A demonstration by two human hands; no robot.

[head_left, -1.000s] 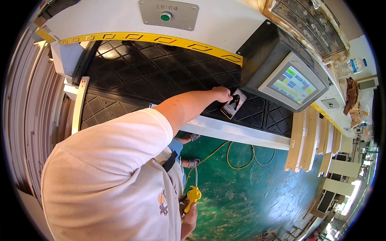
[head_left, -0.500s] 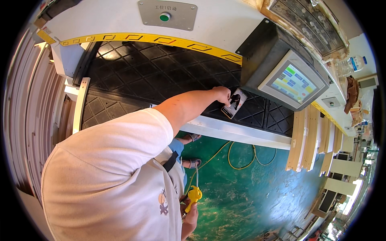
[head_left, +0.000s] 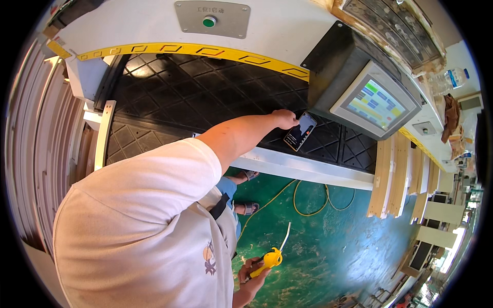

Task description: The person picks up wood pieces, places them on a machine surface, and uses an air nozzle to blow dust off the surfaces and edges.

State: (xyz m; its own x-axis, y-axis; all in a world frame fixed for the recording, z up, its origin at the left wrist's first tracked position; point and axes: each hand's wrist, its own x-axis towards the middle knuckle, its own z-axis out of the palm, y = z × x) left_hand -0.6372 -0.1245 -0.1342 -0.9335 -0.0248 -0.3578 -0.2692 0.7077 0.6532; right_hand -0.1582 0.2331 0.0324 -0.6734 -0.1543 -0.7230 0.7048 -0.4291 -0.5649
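Note:
A smartphone [head_left: 301, 132] with a lit screen lies on the black ribbed mat [head_left: 205, 95] of a machine bed. My left hand [head_left: 285, 119] reaches across to it, with curled fingers and a tip at the phone's upper left edge. Nothing shows inside those fingers. Low in the view, my right hand [head_left: 252, 274] is wrapped around a yellow air blow gun [head_left: 271, 258]. The gun's thin pale nozzle points up and to the right, over the green floor [head_left: 328, 246].
A touchscreen panel [head_left: 377, 102] juts out just right of the phone. Behind the mat stands a white housing with a green button [head_left: 209, 21]. Stacked wooden boards [head_left: 393, 177] stand at the right. A yellow hose [head_left: 295, 205] loops over the floor.
My left fingertip has slid up the phone, and its screen shows a different picture. My right hand has moved right with the blow gun, whose nozzle now tilts to the right.

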